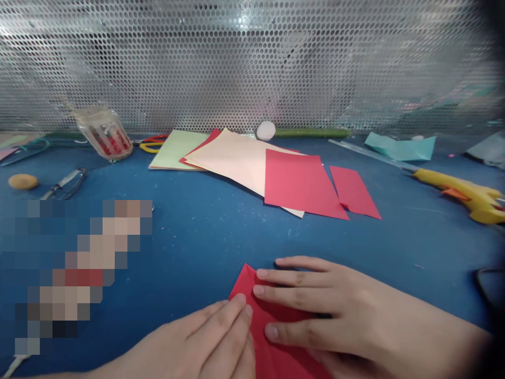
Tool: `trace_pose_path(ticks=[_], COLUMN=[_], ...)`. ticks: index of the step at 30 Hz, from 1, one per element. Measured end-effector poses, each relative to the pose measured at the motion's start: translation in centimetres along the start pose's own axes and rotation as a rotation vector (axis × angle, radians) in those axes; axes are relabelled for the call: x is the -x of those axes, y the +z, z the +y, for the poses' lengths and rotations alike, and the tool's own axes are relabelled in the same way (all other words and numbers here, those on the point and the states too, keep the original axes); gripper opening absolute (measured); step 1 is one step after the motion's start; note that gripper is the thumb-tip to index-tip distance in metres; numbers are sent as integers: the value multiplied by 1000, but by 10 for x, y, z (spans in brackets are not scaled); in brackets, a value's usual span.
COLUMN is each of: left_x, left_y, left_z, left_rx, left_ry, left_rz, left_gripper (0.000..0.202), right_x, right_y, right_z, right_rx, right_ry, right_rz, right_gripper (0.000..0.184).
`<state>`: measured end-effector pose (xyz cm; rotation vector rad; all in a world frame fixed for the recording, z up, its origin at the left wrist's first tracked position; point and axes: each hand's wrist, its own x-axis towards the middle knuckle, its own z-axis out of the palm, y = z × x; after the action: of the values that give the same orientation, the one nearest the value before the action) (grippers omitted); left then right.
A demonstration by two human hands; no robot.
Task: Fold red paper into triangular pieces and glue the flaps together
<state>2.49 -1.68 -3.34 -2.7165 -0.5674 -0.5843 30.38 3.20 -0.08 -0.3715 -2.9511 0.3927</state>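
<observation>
Low in the middle lies a folded piece of red paper, with a pointed corner at its top. My left hand bears on its left edge, fingers pressed together and bent down over the paper; the thumb is hidden. From the right, my right hand rests flat on the same paper with its fingers spread. Much of the paper is covered by both hands, and its lower part runs out of view. Farther back, a red sheet and a smaller red piece lie side by side.
Behind are cream sheets, green paper, a white egg-shaped piece, a jar and scissors. A yellow glue gun lies right, near folded blue paper. Perforated metal mesh closes the back. Pixelation hides something left.
</observation>
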Motion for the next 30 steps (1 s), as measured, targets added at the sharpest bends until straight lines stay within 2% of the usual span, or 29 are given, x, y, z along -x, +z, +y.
trace_pose_path(ticks=[2, 5, 6, 8, 12, 15, 16, 18, 19, 21, 24, 28, 30], left_x=[-2, -4, -4, -5, -7, -6, -4, -1, 0, 1, -1, -4, -6], left_y=[1, 2, 2, 2, 1, 9, 13, 18, 19, 18, 11, 6, 6], left_z=[-1, -1, 0, 0, -2, -1, 0, 2, 3, 4, 1, -3, -4], left_rx=[30, 59, 70, 80, 125, 165, 133, 151, 145, 132, 80, 7, -2], left_ry=[-19, -114, -169, -193, -194, -214, -249, -273, -278, -256, -158, -108, -70], left_rz=[7, 138, 121, 65, -63, -55, 94, 54, 32, -28, -73, -47, -71], left_gripper=[45, 36, 33, 28, 23, 22, 21, 14, 18, 29, 23, 31, 36], right_x=[0, -2, -3, -5, -6, -4, -4, -3, -3, -3, -2, -1, -1], right_y=[-1, -1, -1, -1, 1, 1, 1, 1, 1, 1, 0, -1, -1], right_z=[1, 1, 1, 0, -3, -3, -4, -4, -4, -4, -3, -1, -1], right_rx=[-1, -16, -23, -25, -13, -13, -19, -38, -50, -71, -95, -89, -74], right_ry=[-8, -8, -6, 4, 20, 35, 40, 52, 56, 66, 55, 38, 25], right_rz=[-36, -35, -28, -9, 51, 67, 58, 30, 20, 11, 1, 4, 19], right_gripper=[42, 43, 42, 40, 36, 36, 36, 38, 38, 39, 42, 42, 42])
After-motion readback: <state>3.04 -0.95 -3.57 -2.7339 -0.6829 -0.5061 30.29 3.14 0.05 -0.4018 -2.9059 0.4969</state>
